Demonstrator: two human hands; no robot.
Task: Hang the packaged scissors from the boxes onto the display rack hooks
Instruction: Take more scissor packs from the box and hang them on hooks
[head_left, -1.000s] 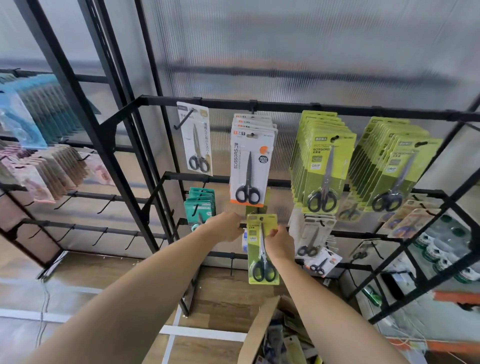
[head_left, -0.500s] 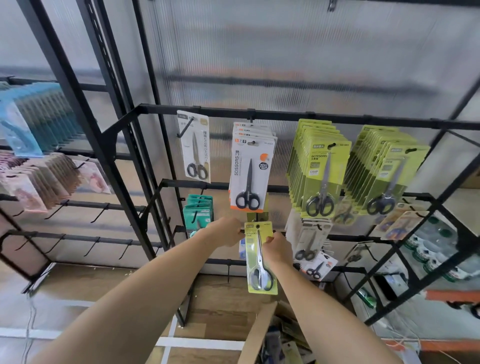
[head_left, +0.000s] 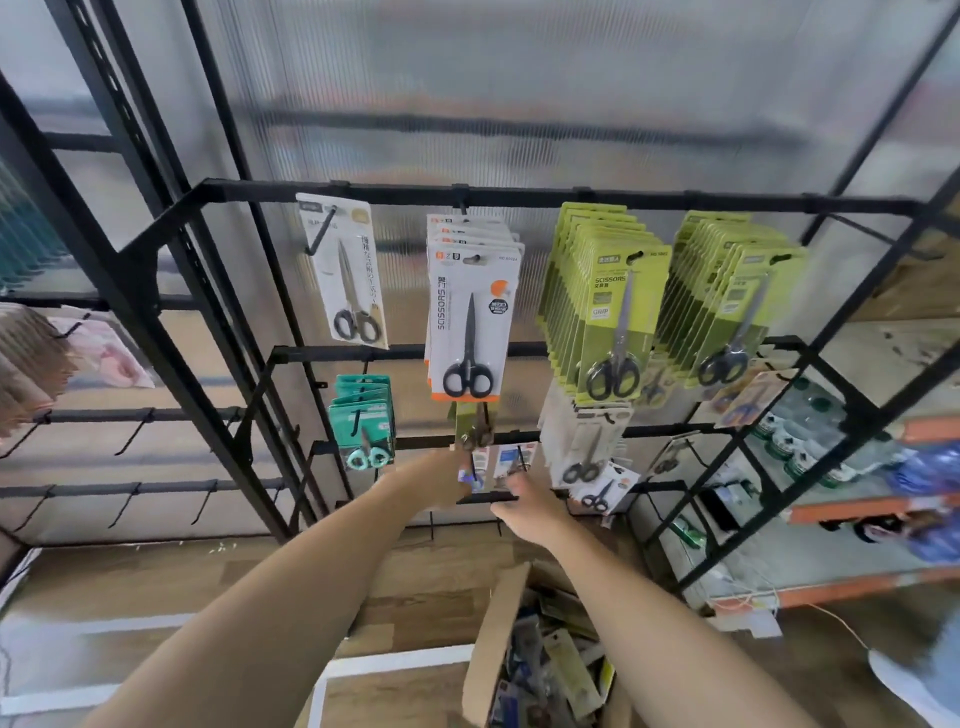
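Observation:
A green scissors pack (head_left: 471, 429) hangs on a second-row hook of the black display rack (head_left: 519, 198), half hidden behind the white-and-orange scissors packs (head_left: 470, 332). Both my hands are just below it and apart from it. My left hand (head_left: 439, 483) is blurred, its fingers reaching toward the third-row packs (head_left: 506, 460), and I see nothing in it. My right hand (head_left: 524, 501) has relaxed fingers by a short black bar (head_left: 488, 498) and holds nothing. An open cardboard box (head_left: 493, 639) with several scissors packs sits on the floor below.
The top row carries a single white pack (head_left: 350, 280) and two thick stacks of green packs (head_left: 613, 312), (head_left: 727, 306). Teal packs (head_left: 363, 421) and white packs (head_left: 587, 447) hang lower. Bare hooks (head_left: 130, 499) line the left rack. Shelves with goods (head_left: 831, 441) stand right.
The green pack that my right hand held by its top now hangs on the second-row hook. Both hands have let go and dropped below it. The view has tilted upward.

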